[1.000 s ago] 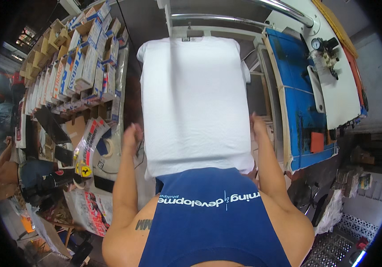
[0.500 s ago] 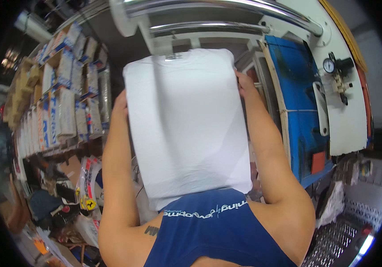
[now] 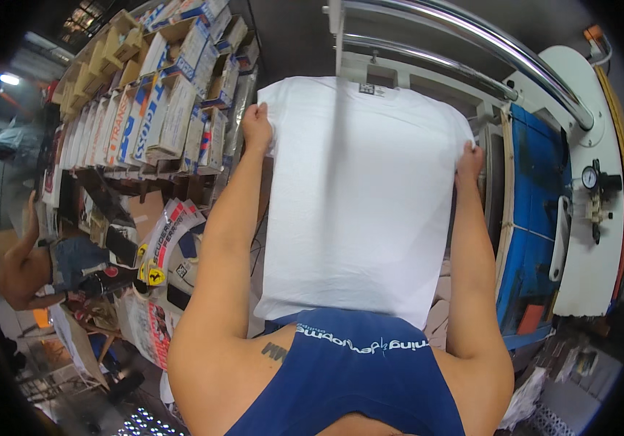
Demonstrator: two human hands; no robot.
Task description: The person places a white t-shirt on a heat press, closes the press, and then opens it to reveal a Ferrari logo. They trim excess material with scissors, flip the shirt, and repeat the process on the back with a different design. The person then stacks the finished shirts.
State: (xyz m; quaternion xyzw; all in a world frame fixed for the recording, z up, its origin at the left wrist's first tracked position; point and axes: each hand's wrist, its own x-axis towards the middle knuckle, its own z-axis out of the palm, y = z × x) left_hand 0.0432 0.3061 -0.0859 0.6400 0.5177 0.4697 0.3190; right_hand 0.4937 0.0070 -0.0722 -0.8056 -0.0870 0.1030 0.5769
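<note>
A white T-shirt [image 3: 363, 203] lies spread in front of me, its neck with a dark label at the far end and its hem close to my body. My left hand [image 3: 257, 129] grips its far left side near the sleeve, fingers closed on the cloth. On the far right edge my right hand [image 3: 469, 161] pinches the other sleeve. Both arms are stretched forward along the sides of the shirt. What lies beneath the shirt is mostly hidden by it.
Chrome bars [image 3: 428, 64] of a machine cross beyond the shirt. To the right stand a blue panel [image 3: 533, 254] and a white plate with a pressure gauge [image 3: 589, 177]. Shelved cardboard boxes [image 3: 170, 116] fill the left. Another person [image 3: 29, 272] is at the far left.
The shirt looks wider at its far end, with both sleeves now pulled outward by my hands. My view has shifted left, so the shirt and machine appear further right.
</note>
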